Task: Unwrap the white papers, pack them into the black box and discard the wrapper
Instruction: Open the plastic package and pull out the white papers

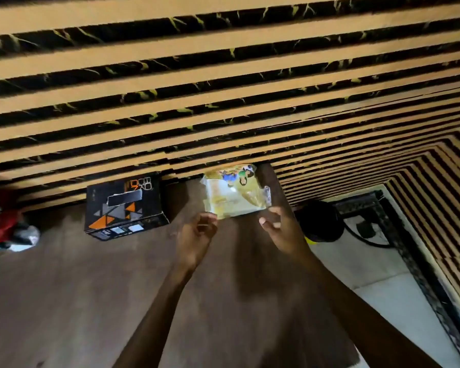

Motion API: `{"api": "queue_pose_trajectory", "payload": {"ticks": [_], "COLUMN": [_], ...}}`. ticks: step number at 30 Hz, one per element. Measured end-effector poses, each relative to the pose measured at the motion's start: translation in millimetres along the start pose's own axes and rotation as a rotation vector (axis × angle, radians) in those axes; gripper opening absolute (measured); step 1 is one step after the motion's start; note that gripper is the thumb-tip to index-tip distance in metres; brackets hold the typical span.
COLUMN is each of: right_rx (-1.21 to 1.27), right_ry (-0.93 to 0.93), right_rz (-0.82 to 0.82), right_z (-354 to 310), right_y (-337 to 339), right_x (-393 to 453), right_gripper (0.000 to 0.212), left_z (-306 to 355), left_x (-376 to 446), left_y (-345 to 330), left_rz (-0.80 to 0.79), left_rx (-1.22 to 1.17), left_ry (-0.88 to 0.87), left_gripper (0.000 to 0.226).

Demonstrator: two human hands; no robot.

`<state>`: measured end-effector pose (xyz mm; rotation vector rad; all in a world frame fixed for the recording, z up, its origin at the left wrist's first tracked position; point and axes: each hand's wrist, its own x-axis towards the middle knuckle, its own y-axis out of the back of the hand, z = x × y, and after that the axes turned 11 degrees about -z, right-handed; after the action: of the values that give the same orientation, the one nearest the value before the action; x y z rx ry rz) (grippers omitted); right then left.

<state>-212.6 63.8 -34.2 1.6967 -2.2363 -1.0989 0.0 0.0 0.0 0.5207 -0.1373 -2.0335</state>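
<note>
wrapped papers (237,193) pinched by both hands — black box (124,205) well left.

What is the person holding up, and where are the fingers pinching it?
A shiny wrapped packet. The left hand pinches its near left corner, and the right hand is at its near right corner. It is held up off the brown table.
</note>
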Motion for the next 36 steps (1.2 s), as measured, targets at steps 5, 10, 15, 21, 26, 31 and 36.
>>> {"api": "queue_pose_trajectory", "payload": {"ticks": [5,10,15,21,26,31,36], "right_rx": [0.036,0.077,0.103,0.174,0.188,0.159,0.094], "right_ry": [-0.174,-0.149,-0.14,-0.221,-0.292,-0.316,-0.313], "right_rz": [-0.008,-0.087,-0.143,-0.14,-0.181,-0.132,-0.145], "right_z": [23.9,39.2,45.9,44.8,64.5,75.2,83.6], "right_y": [4.7,-2.9,-8.5,-4.9,-7.5,-16.6,-18.5], "right_x": [93.4,136.3,138.7,77.4,-12.8,-78.2,-102.0], "right_gripper": [0.054,0.038,0.033,0.034,0.041,0.038,0.048], "left_z": [-19.1,-41.1,-50.8,-72.3,-86.4,-102.5,-103.9], "left_x": [81.3,128.1,131.9,70.8,-15.6,-88.6,-115.9], "left_y": [-14.8,-34.4,-45.4,-54.3,-67.6,-80.7,-82.0], "left_rz": [0.165,0.147,0.207,0.156,0.082,0.009,-0.046], "left_rx": [0.065,-0.157,-0.157,-0.247,-0.211,-0.201,-0.237], "left_ry": [0.189,0.312,0.359,0.381,0.384,0.378,0.356], "left_gripper": [0.035,0.029,0.034,0.034,0.031,0.031,0.032]}}
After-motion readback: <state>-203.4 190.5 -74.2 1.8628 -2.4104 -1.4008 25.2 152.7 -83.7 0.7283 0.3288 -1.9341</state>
